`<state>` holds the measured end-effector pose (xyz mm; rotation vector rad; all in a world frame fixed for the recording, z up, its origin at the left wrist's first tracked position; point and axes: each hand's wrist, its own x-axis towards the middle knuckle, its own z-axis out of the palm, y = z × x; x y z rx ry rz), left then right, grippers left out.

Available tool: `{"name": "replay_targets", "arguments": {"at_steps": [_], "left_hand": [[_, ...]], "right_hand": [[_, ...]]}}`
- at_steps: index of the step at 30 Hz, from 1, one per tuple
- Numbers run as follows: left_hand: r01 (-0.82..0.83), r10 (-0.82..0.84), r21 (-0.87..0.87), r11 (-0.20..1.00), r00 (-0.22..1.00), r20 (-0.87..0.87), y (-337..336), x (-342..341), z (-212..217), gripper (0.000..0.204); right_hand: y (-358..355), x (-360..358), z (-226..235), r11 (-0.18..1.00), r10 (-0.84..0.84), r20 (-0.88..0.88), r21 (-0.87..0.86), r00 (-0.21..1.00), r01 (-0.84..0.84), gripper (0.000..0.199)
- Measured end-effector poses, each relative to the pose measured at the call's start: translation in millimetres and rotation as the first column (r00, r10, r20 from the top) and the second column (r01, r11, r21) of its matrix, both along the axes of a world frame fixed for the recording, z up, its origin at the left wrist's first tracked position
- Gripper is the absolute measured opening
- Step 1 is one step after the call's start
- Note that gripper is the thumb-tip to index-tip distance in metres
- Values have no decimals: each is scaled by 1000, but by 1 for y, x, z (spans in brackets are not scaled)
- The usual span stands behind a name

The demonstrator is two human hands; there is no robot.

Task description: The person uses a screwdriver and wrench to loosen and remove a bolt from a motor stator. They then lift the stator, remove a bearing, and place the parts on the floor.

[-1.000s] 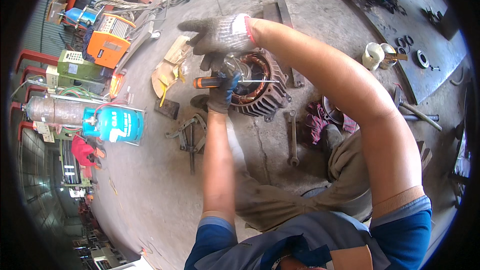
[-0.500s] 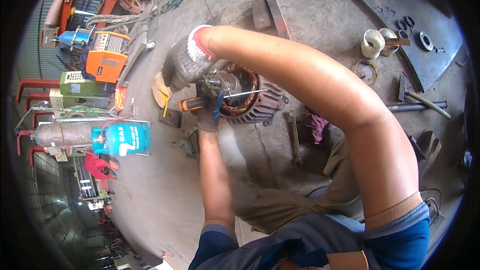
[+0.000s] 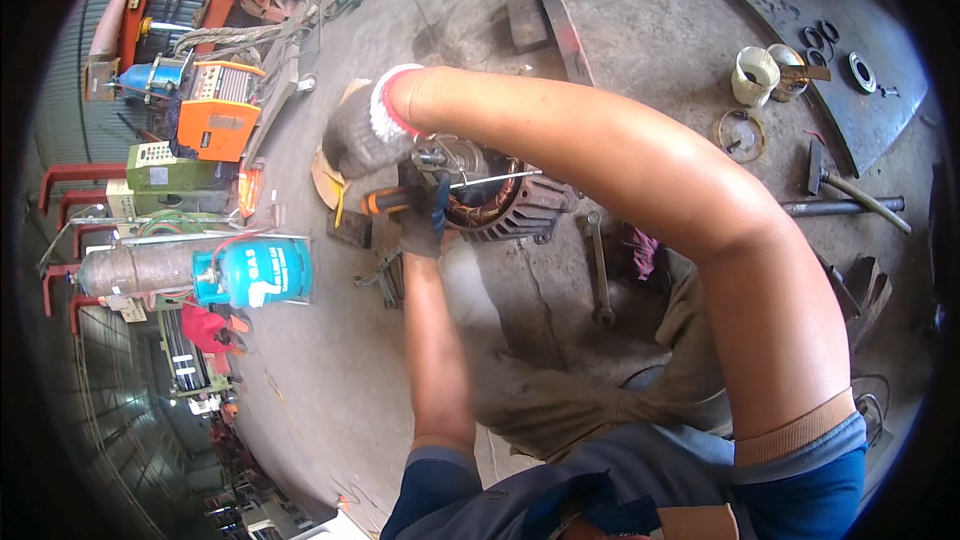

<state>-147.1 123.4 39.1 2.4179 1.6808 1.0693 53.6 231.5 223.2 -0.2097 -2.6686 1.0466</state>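
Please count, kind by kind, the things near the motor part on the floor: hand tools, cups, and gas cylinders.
Hand tools: 3 (orange-handled screwdriver, long grey wrench, wooden-handled hammer)
Cups: 2 (white paper cup, brown tin cup)
Gas cylinders: 1 (blue cylinder)
Total: 6

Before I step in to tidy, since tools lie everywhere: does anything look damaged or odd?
The motor lies open on the floor, copper windings bared, a screwdriver in the left hand poking in. Nothing spilled.
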Motion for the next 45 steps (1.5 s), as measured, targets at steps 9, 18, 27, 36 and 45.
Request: {"name": "replay_targets", "arguments": {"at_steps": [9, 18, 27, 36, 45], "left_hand": [[-65, 72, -96, 993, 995, 71, 6, -13, -11, 41], [111, 35, 172, 979, 736, -676, -1, -7, 9, 42], [76, -48, -161, 984, 984, 173, 14, 3, 11, 52], [42, 18, 167, 985, 939, -342, 6, -9, 30, 50], [75, -24, -109, 991, 912, 409, -121, 40, 47, 44]], "right_hand": [[-3, -3, -2, 993, -82, -19, -85, 996, 80, 40], [-17, 11, -8, 993, -51, -129, 97, 990, 64, 38], [0, 27, -3, 952, -261, -163, 120, 952, 282, 41], [-13, 27, 23, 954, -289, -218, 13, 932, 299, 42], [-43, 44, 27, 877, 63, 39, -479, 997, -37, 48]]}}
